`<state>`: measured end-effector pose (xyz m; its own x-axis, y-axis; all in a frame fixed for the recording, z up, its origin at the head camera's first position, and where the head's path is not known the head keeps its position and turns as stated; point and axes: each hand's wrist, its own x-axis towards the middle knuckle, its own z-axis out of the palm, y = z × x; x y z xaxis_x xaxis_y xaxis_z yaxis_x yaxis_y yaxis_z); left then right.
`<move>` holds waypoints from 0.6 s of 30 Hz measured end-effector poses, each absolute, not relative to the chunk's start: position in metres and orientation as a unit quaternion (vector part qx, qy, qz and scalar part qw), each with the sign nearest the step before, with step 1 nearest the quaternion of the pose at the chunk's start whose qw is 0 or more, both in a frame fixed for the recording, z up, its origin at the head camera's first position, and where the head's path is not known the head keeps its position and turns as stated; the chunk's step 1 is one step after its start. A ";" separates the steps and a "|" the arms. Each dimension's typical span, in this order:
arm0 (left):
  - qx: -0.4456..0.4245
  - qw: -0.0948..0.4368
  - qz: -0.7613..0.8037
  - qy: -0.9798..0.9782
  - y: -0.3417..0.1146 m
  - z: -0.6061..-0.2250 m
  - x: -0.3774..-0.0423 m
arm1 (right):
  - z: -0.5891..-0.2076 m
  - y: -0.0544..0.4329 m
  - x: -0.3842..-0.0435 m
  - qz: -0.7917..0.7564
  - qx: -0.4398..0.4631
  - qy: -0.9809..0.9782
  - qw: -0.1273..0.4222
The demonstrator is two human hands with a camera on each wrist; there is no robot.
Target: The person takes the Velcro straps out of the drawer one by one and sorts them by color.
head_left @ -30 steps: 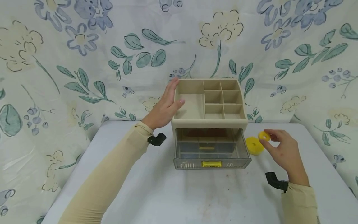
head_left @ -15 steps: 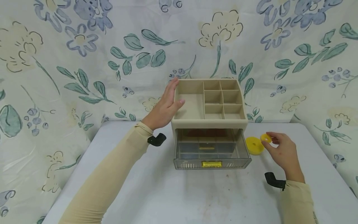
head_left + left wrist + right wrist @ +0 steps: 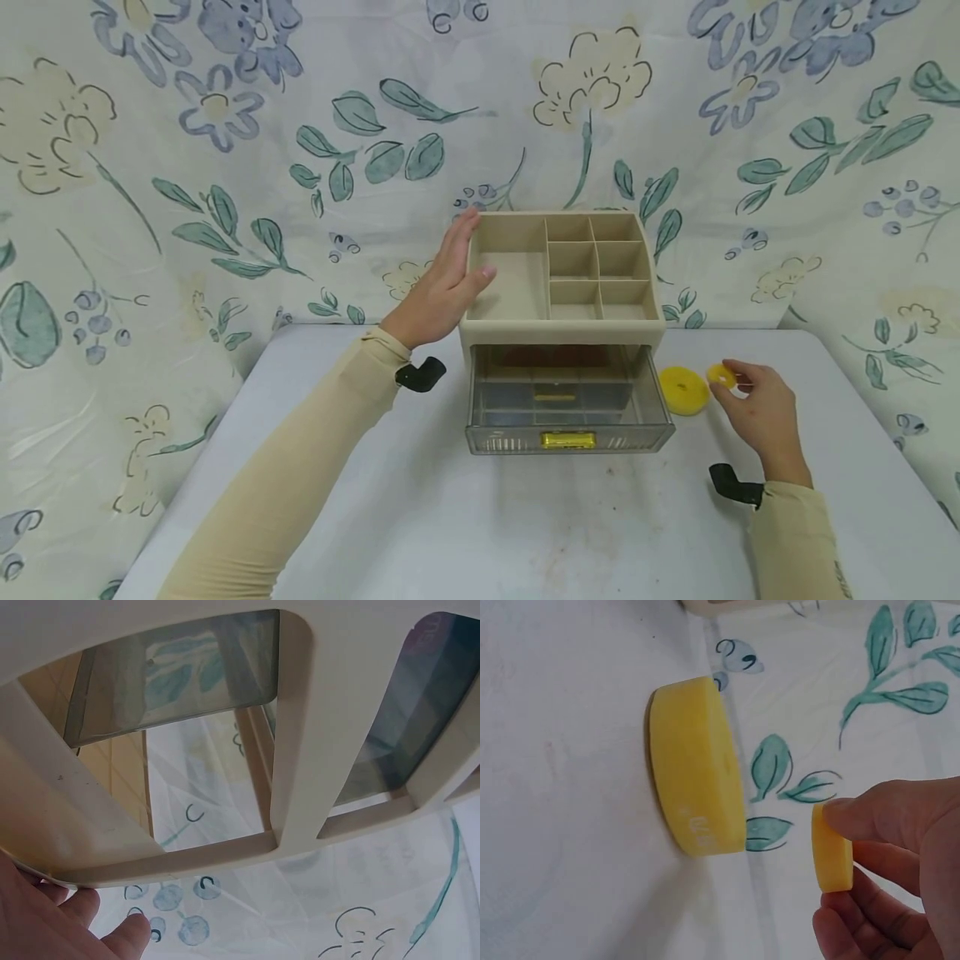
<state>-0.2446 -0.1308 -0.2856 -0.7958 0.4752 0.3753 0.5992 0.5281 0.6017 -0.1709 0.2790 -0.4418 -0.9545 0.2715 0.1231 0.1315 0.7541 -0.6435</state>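
A beige desk organizer with several top compartments stands at the back of the table. Its smoky clear drawer with a yellow handle is pulled out. My left hand rests against the organizer's left side, fingers straight along it and thumb over the top rim. In the left wrist view its fingertips lie at the frame's edge. Between thumb and fingers, my right hand pinches a small yellow ring, held on edge in the right wrist view. A larger yellow disc lies left of it, close beside the drawer.
Through the pulled-out drawer shows a second, closed drawer front with a yellow handle. A floral cloth hangs behind the white table. Black camera mounts sit on both wrists.
My right hand has moved slightly right and down with the small yellow ring, away from the larger disc. The left hand, organizer and drawer have stayed put.
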 end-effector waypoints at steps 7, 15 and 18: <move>-0.307 0.078 -0.376 -0.871 -0.130 -0.285 -0.243 | -0.450 0.284 -0.174 0.331 -0.129 -0.930 0.096; -0.304 0.081 -0.378 -0.871 -0.130 -0.285 -0.243 | -0.457 0.288 -0.176 0.332 -0.154 -0.928 0.067; -0.303 0.082 -0.378 -0.871 -0.129 -0.285 -0.243 | -0.458 0.289 -0.177 0.330 -0.160 -0.929 0.054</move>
<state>-0.2430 -0.1293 -0.2850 -0.8024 0.4661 0.3726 0.5906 0.5309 0.6077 -0.1767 0.2894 -0.4584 -0.9432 0.3322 -0.0044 0.2606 0.7314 -0.6302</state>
